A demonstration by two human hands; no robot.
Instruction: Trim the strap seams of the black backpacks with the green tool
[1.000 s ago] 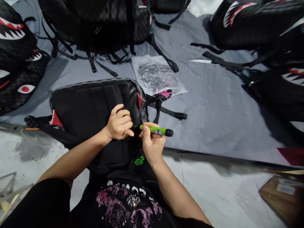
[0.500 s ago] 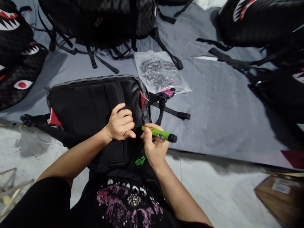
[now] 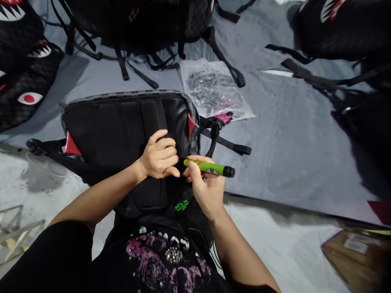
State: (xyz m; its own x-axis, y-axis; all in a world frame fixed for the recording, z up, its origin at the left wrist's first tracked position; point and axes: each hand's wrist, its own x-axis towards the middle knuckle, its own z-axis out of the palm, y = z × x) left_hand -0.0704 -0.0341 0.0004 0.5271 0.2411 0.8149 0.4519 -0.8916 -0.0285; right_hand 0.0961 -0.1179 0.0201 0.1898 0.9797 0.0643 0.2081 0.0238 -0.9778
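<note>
A black backpack [image 3: 110, 122] with checkered edging and red corner patches lies back side up across the table edge and my lap. My right hand [image 3: 209, 185] is closed around a green marker [image 3: 210, 167], its black end pointing right and its other end toward the backpack. Just left of the marker's tip, my left hand [image 3: 160, 158] rests over the backpack with curled fingers and the thumb pointing right. Whatever those fingers pinch, perhaps a bit of the bag, is hidden. Below my right hand a green printed patch [image 3: 181, 205] shows on dark material.
A clear plastic bag [image 3: 214, 87] with dark and pink contents lies behind the backpack on the grey-covered table [image 3: 290, 154]. More black shark-face backpacks stand at the left [image 3: 27, 85], back and right [image 3: 339, 32], their straps trailing. A cardboard box [image 3: 351, 256] is on the floor.
The view has shifted slightly, so the backpack and both hands appear a little farther right. The grip on the marker is the same, and the left hand stays curled beside it.
</note>
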